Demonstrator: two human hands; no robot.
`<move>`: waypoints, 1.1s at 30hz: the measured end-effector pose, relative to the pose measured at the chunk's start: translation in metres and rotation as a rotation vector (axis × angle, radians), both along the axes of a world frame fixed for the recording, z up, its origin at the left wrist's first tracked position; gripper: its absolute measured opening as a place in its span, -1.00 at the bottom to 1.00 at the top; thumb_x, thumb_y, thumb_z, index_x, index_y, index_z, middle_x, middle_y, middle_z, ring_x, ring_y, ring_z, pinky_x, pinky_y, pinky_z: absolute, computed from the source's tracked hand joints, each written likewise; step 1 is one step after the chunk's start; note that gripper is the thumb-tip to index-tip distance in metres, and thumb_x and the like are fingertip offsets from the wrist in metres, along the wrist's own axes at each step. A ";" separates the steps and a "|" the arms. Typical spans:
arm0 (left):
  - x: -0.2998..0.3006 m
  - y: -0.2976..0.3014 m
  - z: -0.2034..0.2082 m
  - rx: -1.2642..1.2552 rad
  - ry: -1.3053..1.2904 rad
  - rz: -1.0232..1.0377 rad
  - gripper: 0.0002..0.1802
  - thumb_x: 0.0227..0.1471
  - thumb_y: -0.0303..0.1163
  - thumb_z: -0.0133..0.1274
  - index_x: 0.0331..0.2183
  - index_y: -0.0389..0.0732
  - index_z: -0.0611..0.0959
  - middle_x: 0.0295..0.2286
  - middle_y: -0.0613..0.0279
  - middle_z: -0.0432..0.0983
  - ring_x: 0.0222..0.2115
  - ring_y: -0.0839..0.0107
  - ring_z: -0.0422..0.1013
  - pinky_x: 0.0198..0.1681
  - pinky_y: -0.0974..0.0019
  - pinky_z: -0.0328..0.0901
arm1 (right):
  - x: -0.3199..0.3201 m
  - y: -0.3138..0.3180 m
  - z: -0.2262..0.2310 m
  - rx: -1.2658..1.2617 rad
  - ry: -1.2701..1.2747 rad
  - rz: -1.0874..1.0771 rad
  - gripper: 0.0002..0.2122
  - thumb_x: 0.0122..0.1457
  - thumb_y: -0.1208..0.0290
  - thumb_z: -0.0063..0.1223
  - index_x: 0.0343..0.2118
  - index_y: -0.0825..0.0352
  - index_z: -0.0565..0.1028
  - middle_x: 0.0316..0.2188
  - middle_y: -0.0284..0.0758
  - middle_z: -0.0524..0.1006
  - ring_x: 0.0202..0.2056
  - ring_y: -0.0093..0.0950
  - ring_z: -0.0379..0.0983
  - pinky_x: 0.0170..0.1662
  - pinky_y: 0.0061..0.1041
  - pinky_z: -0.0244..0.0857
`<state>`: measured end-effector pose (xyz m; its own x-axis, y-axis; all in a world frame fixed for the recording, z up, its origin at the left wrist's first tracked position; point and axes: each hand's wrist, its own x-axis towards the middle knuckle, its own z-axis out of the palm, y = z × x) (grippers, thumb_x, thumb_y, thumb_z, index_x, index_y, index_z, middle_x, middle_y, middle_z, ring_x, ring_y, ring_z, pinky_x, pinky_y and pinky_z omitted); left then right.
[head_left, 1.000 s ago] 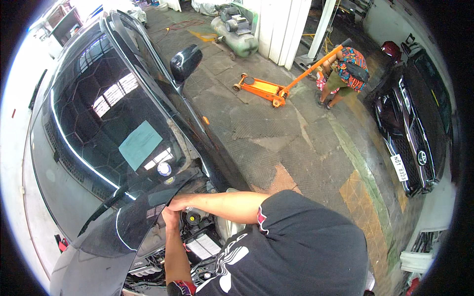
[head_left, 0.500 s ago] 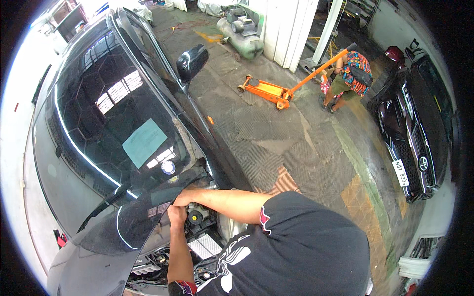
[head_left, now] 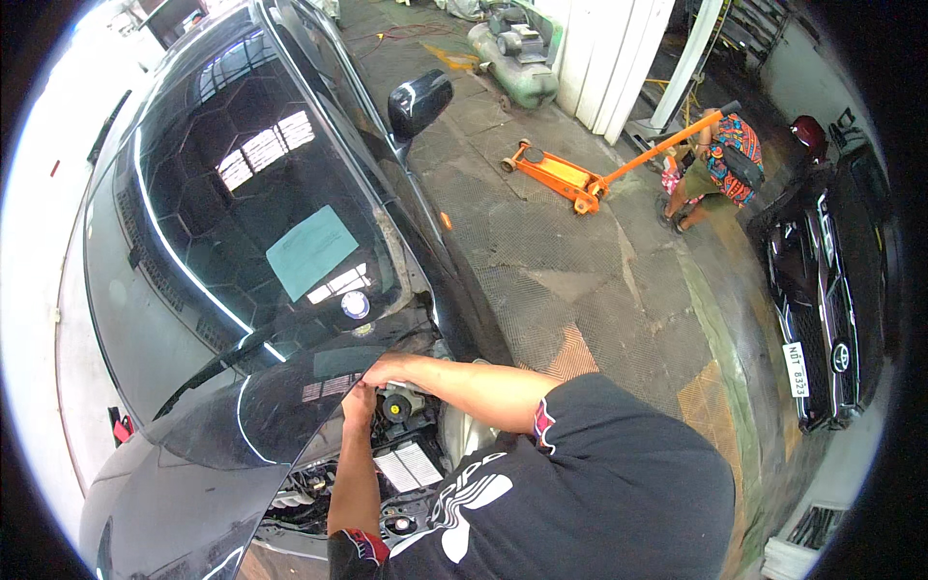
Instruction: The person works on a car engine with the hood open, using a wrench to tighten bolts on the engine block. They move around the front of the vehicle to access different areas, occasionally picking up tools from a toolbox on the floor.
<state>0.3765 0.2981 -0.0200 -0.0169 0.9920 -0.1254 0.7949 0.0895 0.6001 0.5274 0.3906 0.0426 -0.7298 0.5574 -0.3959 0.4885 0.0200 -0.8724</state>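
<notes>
Both my hands meet at the rear corner of the raised black car hood (head_left: 208, 449), beside the base of the windshield (head_left: 232, 222). My right hand (head_left: 388, 369) reaches in from the right with its fingers closed at the hood's edge. Just below it, my left hand (head_left: 359, 400) is closed too, with the two hands touching. What they grip is hidden by the fingers. Under them lies the engine bay, with a round black part with a yellow centre (head_left: 396, 410) and a white ribbed panel (head_left: 408, 467).
An orange floor jack (head_left: 561, 174) stands on the matted floor, its handle reaching toward a bent-over person (head_left: 730, 159). A green air compressor (head_left: 517, 63) is farther back. Another dark car (head_left: 822, 309) is at the right. The side mirror (head_left: 418, 104) juts out from the near car.
The whole view has shifted, so the car and floor appear farther right. My hands stay together at the hood's corner, with the left hand slightly closer under the right.
</notes>
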 end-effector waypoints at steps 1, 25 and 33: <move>-0.001 0.000 0.003 0.027 0.015 -0.050 -0.48 0.29 0.02 -0.17 -0.15 -0.21 0.66 -0.18 -0.10 0.62 -0.12 -0.15 0.52 -0.07 -0.04 0.37 | 0.007 -0.003 0.002 0.013 0.040 -0.051 -0.71 0.06 0.28 0.07 -0.24 0.38 0.58 -0.42 -0.18 0.60 -0.55 -0.39 0.45 -0.52 -0.31 0.33; -0.016 0.006 -0.049 0.520 0.285 -0.046 -0.64 0.08 -0.21 0.15 -0.10 -0.16 0.66 -0.16 0.06 0.65 -0.14 0.05 0.56 -0.08 0.07 0.42 | 0.013 -0.024 0.038 0.544 0.107 -0.415 -0.64 0.13 0.15 0.02 -0.12 0.27 0.60 -0.12 -0.06 0.62 -0.07 -0.05 0.55 0.00 -0.13 0.41; -0.022 0.000 -0.064 0.263 0.239 -0.160 -0.70 0.01 -0.30 0.12 -0.19 -0.16 0.69 -0.22 -0.02 0.65 -0.20 -0.02 0.58 -0.15 0.02 0.44 | 0.008 -0.026 0.033 0.585 0.111 -0.372 -0.68 0.12 0.19 0.02 -0.16 0.27 0.60 -0.11 -0.09 0.62 -0.08 -0.07 0.56 -0.01 -0.15 0.41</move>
<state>0.3547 0.2980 -0.0835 0.1428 0.9821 0.1226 0.9066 -0.1795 0.3819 0.5356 0.3642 0.0760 -0.4684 0.8765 0.1112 0.4624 0.3504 -0.8145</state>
